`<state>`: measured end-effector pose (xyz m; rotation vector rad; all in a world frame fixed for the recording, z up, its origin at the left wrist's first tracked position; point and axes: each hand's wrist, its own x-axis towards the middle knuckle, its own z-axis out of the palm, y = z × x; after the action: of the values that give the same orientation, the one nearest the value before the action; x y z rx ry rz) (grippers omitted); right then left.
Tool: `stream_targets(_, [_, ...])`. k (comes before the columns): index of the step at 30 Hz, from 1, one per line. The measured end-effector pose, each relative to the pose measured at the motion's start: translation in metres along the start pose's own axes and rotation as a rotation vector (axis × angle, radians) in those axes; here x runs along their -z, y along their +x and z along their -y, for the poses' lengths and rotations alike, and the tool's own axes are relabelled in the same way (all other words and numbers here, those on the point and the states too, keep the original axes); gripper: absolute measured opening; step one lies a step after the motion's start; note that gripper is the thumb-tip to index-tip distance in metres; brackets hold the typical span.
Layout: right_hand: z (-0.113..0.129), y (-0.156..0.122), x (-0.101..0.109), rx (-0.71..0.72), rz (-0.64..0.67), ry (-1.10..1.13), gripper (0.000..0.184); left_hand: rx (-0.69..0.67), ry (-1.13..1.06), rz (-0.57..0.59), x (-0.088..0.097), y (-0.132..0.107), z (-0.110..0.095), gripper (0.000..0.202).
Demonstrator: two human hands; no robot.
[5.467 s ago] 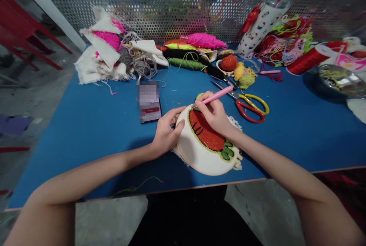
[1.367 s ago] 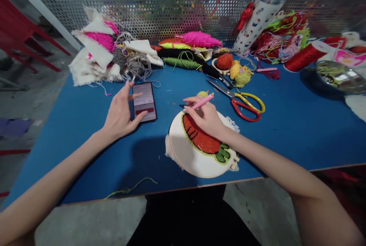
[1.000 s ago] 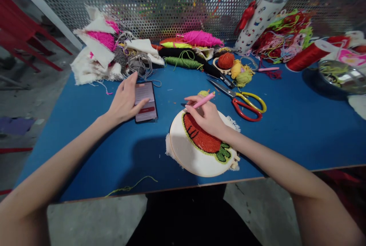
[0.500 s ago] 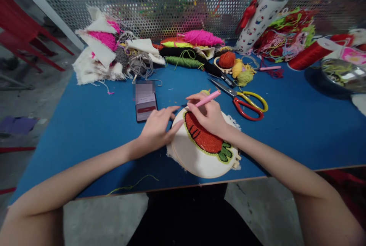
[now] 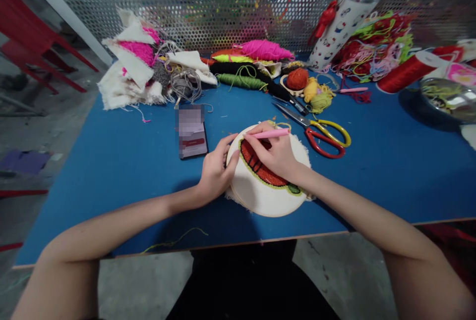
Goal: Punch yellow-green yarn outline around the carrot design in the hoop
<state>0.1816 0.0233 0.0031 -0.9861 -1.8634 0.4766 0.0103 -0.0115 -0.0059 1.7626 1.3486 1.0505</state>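
Note:
An embroidery hoop [image 5: 271, 206] with white cloth stretched in it lies in front of me, its fringed edges sticking out. An orange carrot [image 5: 263, 165] is worked on the cloth in yarn, with black lines, a yellow-green outline and a green top partly behind my right wrist. My left hand [image 5: 218, 167] grips the hoop's left rim, thumb on top and fingers at the edge. Between the fingers of my right hand [image 5: 277, 154] is a pink punch needle [image 5: 273, 133], tilted low, its tip near the carrot's upper left end. Yellow-green yarn loops behind the handle.
Scissors [image 5: 316, 129] lie right of the hoop, a phone [image 5: 192, 134] to the left. Yarn bundles [image 5: 243, 81], cloth scraps [image 5: 128, 82] and a tumbler [image 5: 340, 27] line the mesh panel. A red thread spool [image 5: 405, 72] and a metal bowl [image 5: 449, 97] stand at right.
The hoop has shifted slightly away from me and turned a little. My left hand has moved right and closed on its rim. The punch needle's handle has dropped closer to level.

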Motion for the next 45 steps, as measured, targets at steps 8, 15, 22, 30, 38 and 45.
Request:
stream_targets(8, [-0.003,-0.003,0.000,-0.241,-0.159,0.190,0.024,-0.001,-0.092,0.037,0.000,0.000,0.005,0.037])
stream_targets(15, [-0.010,-0.003,-0.001,-0.258,-0.222,0.267,0.029,0.012,-0.070,0.049,0.002,0.001,0.002,0.036])
stream_targets(22, [-0.008,-0.003,-0.001,-0.217,-0.224,0.164,0.029,0.007,-0.082,0.029,0.000,0.000,0.003,0.035])
stream_targets(30, [-0.007,0.001,-0.008,-0.019,-0.023,-0.096,0.019,-0.021,-0.201,0.050,0.001,-0.002,0.002,0.037])
stream_targets(38, [-0.003,-0.003,-0.004,-0.116,-0.122,0.052,0.010,-0.030,-0.133,0.042,0.001,-0.002,0.003,0.036])
stream_targets(45, [-0.005,-0.006,0.000,-0.185,-0.229,0.137,0.019,0.004,-0.127,0.056,0.002,-0.001,0.001,0.038])
